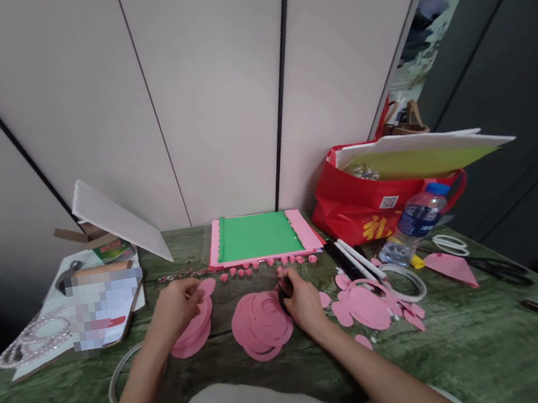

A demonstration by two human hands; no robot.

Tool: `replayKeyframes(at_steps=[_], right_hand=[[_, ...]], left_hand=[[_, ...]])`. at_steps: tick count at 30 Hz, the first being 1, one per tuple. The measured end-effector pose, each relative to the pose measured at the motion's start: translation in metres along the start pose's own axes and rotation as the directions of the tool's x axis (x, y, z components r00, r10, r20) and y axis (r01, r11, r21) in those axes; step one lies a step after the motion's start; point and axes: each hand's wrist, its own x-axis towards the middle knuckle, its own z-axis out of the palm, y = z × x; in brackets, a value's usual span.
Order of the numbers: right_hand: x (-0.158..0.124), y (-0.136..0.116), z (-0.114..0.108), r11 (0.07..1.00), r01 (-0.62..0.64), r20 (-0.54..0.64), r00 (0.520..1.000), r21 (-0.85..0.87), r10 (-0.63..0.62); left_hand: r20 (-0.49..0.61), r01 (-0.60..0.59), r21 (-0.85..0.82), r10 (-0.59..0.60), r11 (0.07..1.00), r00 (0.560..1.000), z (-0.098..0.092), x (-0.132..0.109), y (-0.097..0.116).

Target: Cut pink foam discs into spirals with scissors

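Observation:
My left hand [180, 309] is closed over a stack of pink paper circles [193, 337]. Its fingertips pinch a small pink paper disc [207, 286] that sticks out past them. In my right hand [305, 300] is a pair of scissors with black handles [285, 293]; the blades are hard to make out. Between the hands lies a loose pile of overlapping pink paper rings and circles [262, 327]. Beyond my fingers, several small rolled pink paper rosettes [240, 272] form rows.
Green and pink paper sheets [259, 233] lie at the back by the wall. Pink scraps [365, 305], a tape roll [407, 282], a water bottle [418, 219] and a red bag [351, 209] stand right. A bead string [36, 337] and white board [117, 217] are left.

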Motion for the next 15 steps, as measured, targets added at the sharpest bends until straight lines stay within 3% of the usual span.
replayKeyframes(at_steps=[1, 3, 5, 8, 9, 11, 15], right_hand=[[0.000, -0.003, 0.001, 0.996, 0.022, 0.006, 1.000, 0.082, -0.022], [-0.002, -0.010, 0.002, 0.970, 0.055, 0.034, 0.997, 0.235, -0.065], [-0.005, -0.016, 0.005, 0.942, 0.062, 0.064, 0.994, 0.331, -0.088], [-0.009, -0.020, 0.007, 0.939, 0.045, 0.081, 0.994, 0.342, -0.078], [-0.009, -0.021, 0.006, 0.949, 0.037, 0.078, 0.995, 0.312, -0.064], [-0.009, -0.021, 0.002, 0.978, 0.020, 0.057, 0.998, 0.206, -0.032], [-0.001, -0.019, -0.018, 0.989, -0.031, -0.029, 0.999, -0.142, 0.027]], left_hand=[[0.042, -0.039, -0.045, 0.041, 0.998, 0.998, 0.007, -0.001, 0.004], [0.152, -0.114, -0.290, 0.163, 0.950, 0.975, 0.024, -0.004, 0.014], [0.199, -0.105, -0.342, 0.181, 0.934, 0.963, 0.043, -0.007, 0.023], [0.237, -0.092, -0.333, 0.178, 0.938, 0.955, 0.061, -0.011, 0.033], [0.234, -0.104, -0.284, 0.174, 0.953, 0.956, 0.063, -0.012, 0.034], [0.217, -0.174, 0.133, 0.143, 0.976, 0.966, 0.057, -0.013, 0.034], [0.141, -0.043, 0.449, -0.023, 0.892, 0.990, 0.029, -0.010, 0.025]])
